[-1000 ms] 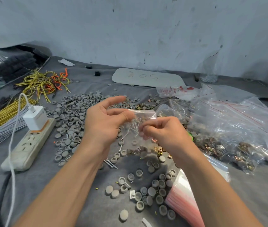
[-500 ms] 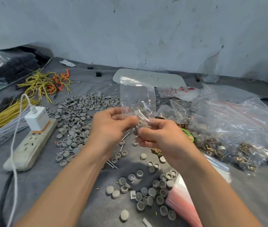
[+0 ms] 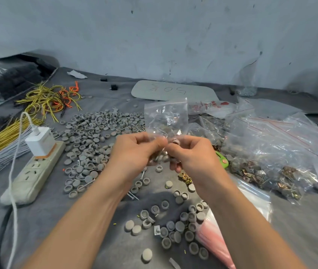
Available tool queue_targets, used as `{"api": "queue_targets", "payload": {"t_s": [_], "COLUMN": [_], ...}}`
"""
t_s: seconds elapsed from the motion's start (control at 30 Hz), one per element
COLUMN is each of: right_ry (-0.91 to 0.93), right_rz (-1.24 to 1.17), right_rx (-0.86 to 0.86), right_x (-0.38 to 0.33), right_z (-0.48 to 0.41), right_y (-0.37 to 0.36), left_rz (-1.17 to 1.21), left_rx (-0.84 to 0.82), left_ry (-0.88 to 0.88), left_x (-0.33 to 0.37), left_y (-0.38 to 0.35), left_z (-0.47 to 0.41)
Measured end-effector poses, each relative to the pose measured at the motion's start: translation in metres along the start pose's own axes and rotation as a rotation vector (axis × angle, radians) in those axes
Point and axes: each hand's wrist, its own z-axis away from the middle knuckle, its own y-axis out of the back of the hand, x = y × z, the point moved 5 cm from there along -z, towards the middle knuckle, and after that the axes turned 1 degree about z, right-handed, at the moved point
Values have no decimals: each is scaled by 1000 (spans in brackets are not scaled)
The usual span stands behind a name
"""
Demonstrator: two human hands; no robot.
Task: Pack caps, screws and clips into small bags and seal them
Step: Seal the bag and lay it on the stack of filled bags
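The left hand [image 3: 134, 150] and right hand [image 3: 191, 152] have drawn together, both pinching the bottom of the small bag [image 3: 165, 117], now flipped upright above them, probably settling its contents before sealing. The grey cloth [image 3: 57, 210] carries a power strip [image 3: 33, 171], loose caps [image 3: 96, 129] and clip bags [image 3: 270, 152], under a scuffed wall [image 3: 154, 35].

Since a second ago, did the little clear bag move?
Yes. The small bag, pinched by the left hand and right hand, swung up: it was stretched low between them, and now stands above them, its top nearly reaching the grey board.
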Motion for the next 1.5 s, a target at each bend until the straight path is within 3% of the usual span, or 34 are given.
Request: {"api": "queue_targets", "payload": {"t_s": [0.13, 0.3, 0.43, 0.53, 0.67, 0.83, 0.93, 1.03, 1.17, 1.37, 1.43, 1.5], "right_ry": [57, -31, -43, -22, -119, -55, -67, -58, -36, -75, -133, -189], "right_rz": [-42, -47, 49, 257, -33, 120, 185, 133, 126, -50, 1, 236], "right_rx": [92, -29, 27, 111, -28, 4, 35, 37, 130, 470, 587, 748], "right_x": [-2, -2, 0, 3, 5, -4, -5, -13, -27, -24, -14, -2], "right_z": [4, 9, 8, 7, 10, 15, 24, 32, 44, 68, 68, 73], "right_y": [4, 1, 11, 17, 5, 8, 9, 18, 56, 161, 190, 214], "left_rz": [135, 53, 210, 259, 108, -45, -160, -65, -33, 8, 14, -121], "left_rx": [-278, -77, -241, -325, -213, -23, -60, -55, -114, -355, -310, -218], "left_ry": [80, -3, 150, 193, 69, 64, 81, 37, 21, 26, 9, -65], "left_x": [-2, 0, -5, -8, -7, -6, -9, -1, 9, -5, -12, -19], "left_y": [-9, 0, -1, -2, 5, 4, -2, -3, -41, -159, -189, -208], "left_z": [4, 0, -2, -2, -2, 3, 9, 18, 26, 25, 18, 15]}}
